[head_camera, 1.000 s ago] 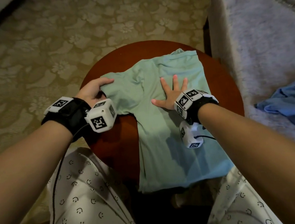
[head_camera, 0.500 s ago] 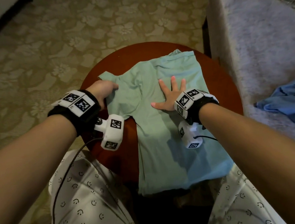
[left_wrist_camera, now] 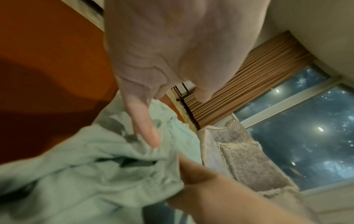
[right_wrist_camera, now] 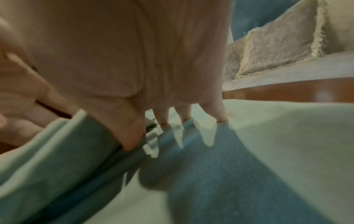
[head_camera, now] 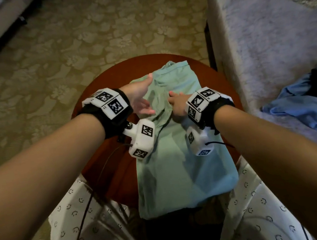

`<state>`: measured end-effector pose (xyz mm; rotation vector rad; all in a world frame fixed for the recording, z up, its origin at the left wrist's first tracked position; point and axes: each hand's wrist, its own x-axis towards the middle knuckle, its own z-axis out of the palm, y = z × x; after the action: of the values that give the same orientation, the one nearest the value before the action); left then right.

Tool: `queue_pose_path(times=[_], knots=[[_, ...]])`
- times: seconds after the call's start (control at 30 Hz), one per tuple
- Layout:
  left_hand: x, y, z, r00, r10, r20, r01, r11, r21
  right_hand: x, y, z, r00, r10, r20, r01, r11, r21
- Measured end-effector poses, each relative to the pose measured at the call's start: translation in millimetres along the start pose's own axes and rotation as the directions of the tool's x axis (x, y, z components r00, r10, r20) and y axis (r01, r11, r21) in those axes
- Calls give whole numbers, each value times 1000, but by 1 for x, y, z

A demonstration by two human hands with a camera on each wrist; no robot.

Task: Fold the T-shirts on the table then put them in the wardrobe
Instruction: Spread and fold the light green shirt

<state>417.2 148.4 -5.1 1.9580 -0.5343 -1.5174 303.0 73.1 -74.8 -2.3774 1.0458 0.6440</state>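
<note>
- T-shirt [head_camera: 180, 157]: pale green, lying on the round red-brown table [head_camera: 109, 177] at the centre of the head view; its lower hem hangs over the near table edge, between the person's knees.
- The shirt's left side is turned over toward the middle, with a raised fold ridge running between the two hands.
- Left hand [head_camera: 139, 98]: fingers extended and relaxed, resting against the turned-over cloth at centre frame. The left wrist view shows a straight finger [left_wrist_camera: 145, 125] lying on the bunched fabric; nothing is clasped.
- Right hand [head_camera: 177, 103]: spread flat, pressing the shirt down just right of the fold. In the right wrist view its fingertips [right_wrist_camera: 220, 116] bear on the cloth; no grip is formed.
- Blue garment [head_camera: 304, 110]: crumpled on the grey sofa [head_camera: 263, 37] at the right edge, well apart from the table.
- Floor: patterned beige carpet [head_camera: 65, 51], upper left.
</note>
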Motion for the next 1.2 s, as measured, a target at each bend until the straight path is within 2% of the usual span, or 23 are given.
queue_pose_path(times=[0.1, 0.23, 0.33, 0.4, 0.47, 0.5, 0.6, 0.67, 0.73, 0.83, 1.2], knots=[[4, -11, 0, 998, 25, -66, -22, 999, 33, -5, 5, -2, 1000, 22, -8, -21, 997, 79], [11, -31, -10, 979, 150, -136, -107, 954, 282, -13, 2, 0, 998, 8, -70, 2, 990, 144], [18, -40, -15, 947, 282, -153, -150, 810, 567, -20, 2, -3, 969, 65, -240, 8, 957, 290], [24, -44, -18, 938, 316, -140, -125, 688, 715, -19, 6, -4, 920, 182, -346, -35, 920, 391], [30, -47, -18, 934, 328, -138, -92, 598, 797, -16, 12, -6, 876, 259, -408, -78, 909, 408], [32, -47, -17, 934, 329, -138, -76, 560, 825, -14, 17, -7, 876, 270, -399, -109, 918, 382], [39, -46, -17, 938, 333, -101, -74, 475, 877, -3, 28, -7, 946, 206, -250, -175, 974, 143], [44, -44, -20, 938, 333, -92, -79, 466, 881, 2, 30, -6, 966, 188, -176, -187, 982, 24], [50, -41, -25, 931, 348, -112, -66, 462, 885, 7, 31, -8, 971, 176, -161, -179, 984, -4], [60, -36, -32, 918, 371, -141, -58, 477, 877, 18, 31, -12, 971, 184, -150, -189, 982, -17], [94, -5, -53, 917, 353, -187, -60, 585, 809, 57, 29, -38, 971, 186, -148, -186, 982, 11]])
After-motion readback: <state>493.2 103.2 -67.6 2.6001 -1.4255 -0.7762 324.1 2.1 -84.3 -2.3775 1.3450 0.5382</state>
